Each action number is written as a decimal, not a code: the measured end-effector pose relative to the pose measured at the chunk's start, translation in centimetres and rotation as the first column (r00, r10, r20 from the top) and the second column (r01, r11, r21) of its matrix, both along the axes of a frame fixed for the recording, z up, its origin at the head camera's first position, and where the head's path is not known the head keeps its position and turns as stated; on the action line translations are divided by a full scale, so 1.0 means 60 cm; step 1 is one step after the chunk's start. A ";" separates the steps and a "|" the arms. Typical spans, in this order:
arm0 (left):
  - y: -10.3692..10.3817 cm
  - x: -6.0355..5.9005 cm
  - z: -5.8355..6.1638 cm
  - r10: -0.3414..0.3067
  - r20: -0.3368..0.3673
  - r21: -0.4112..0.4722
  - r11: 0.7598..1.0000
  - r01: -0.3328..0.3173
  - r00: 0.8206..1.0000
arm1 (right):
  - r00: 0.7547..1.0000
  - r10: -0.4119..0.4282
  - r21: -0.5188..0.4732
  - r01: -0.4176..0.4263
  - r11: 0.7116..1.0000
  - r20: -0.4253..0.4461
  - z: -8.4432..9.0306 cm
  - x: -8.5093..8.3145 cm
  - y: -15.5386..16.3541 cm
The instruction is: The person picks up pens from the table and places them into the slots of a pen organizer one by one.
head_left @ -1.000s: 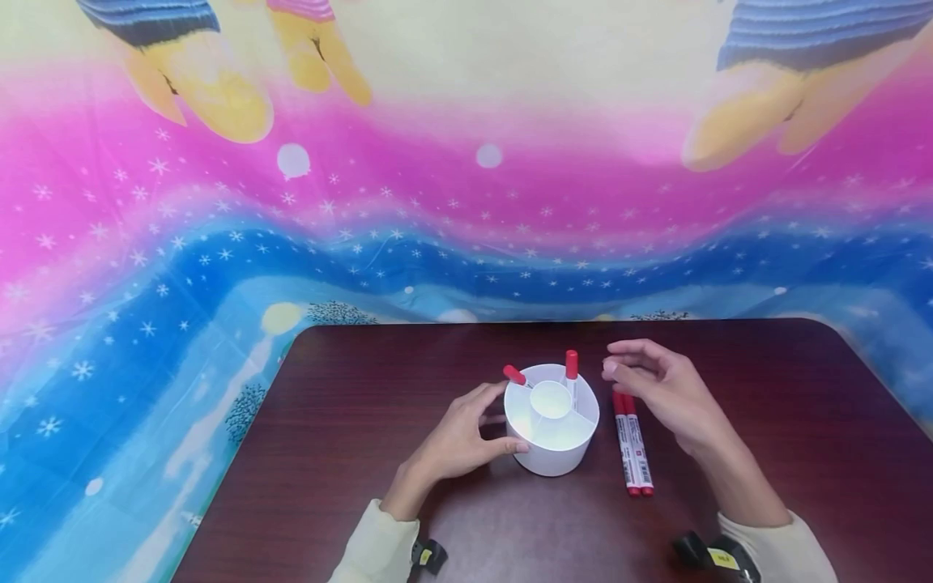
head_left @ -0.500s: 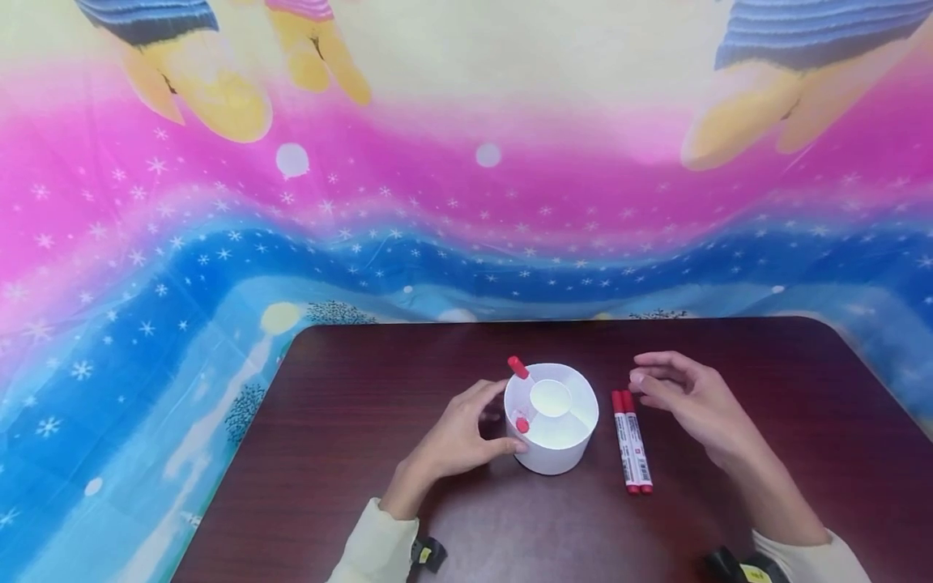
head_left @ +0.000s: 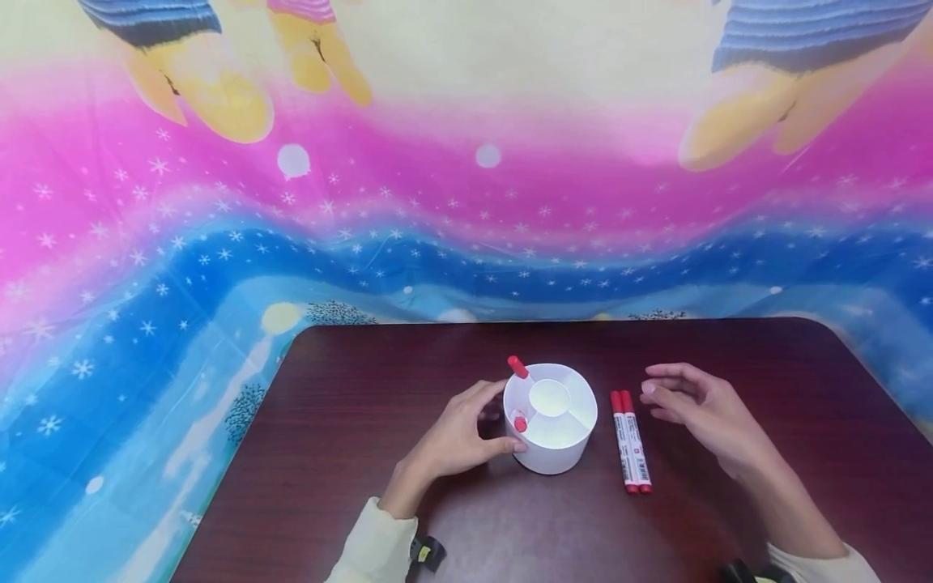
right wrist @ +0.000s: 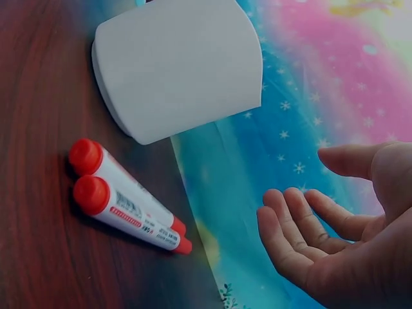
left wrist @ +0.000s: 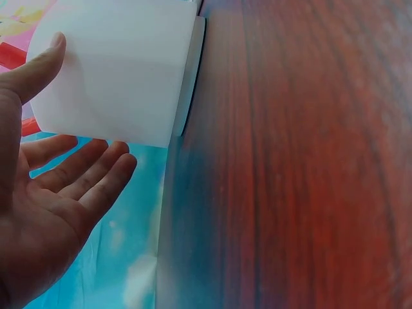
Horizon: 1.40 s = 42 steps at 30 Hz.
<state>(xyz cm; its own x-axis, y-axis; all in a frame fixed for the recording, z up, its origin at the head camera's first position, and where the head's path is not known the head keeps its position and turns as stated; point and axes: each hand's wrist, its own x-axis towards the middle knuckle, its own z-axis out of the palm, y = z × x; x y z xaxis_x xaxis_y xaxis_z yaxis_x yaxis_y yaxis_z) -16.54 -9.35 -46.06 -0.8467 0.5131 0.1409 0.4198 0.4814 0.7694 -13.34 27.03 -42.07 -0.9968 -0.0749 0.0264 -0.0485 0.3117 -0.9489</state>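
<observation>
A round white pen organizer [head_left: 555, 457] with a central cup and divided compartments stands on the table. Two red-capped markers lean in it: one marker [head_left: 518, 368] at the back left, another marker [head_left: 521, 423] at the front left. My left hand [head_left: 455, 433] spans its left side, thumb at the near wall and loosely extended fingers at the far side; the left wrist view shows the fingertips right at the white wall [left wrist: 116, 77]. To the right lie two red-and-white markers [head_left: 630, 445] side by side. My right hand [head_left: 703, 409] hovers beyond them, fingers relaxed, holding nothing.
The dark wood-grain table [head_left: 350, 405] has rounded back corners. Behind it hangs a colourful printed cloth [head_left: 466, 210] with snowflakes, reaching down at the table's back and left edges.
The organizer has turned in place, carrying its two markers round to the left side. My right hand has moved away to the right and slightly nearer; my left hand has stayed put.
</observation>
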 end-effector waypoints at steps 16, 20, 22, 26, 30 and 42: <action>0.001 -0.001 -0.004 -0.004 -0.006 0.001 1.000 0.004 1.000 | 0.994 -0.009 0.019 0.007 1.000 0.111 -0.035 0.004 0.018; 0.001 0.000 -0.003 -0.007 0.006 0.013 1.000 0.007 1.000 | 0.993 -0.003 -0.007 0.004 1.000 0.117 -0.042 0.003 0.020; 0.001 -0.001 -0.004 -0.019 0.020 0.032 0.999 0.018 1.000 | 0.992 -0.005 -0.008 0.006 1.000 0.127 -0.045 0.003 0.020; 0.001 -0.001 -0.005 -0.050 0.053 0.101 0.994 0.045 0.997 | 0.988 -0.013 0.010 0.012 1.000 0.155 -0.050 0.003 0.018; 0.002 -0.001 -0.005 -0.069 0.068 0.151 0.987 0.058 0.995 | 0.985 -0.015 0.018 0.012 1.000 0.170 -0.055 0.002 0.017; 0.002 -0.001 -0.005 -0.061 0.059 0.156 0.986 0.051 0.996 | 0.970 -0.007 0.066 -0.010 0.998 0.244 -0.068 -0.001 0.019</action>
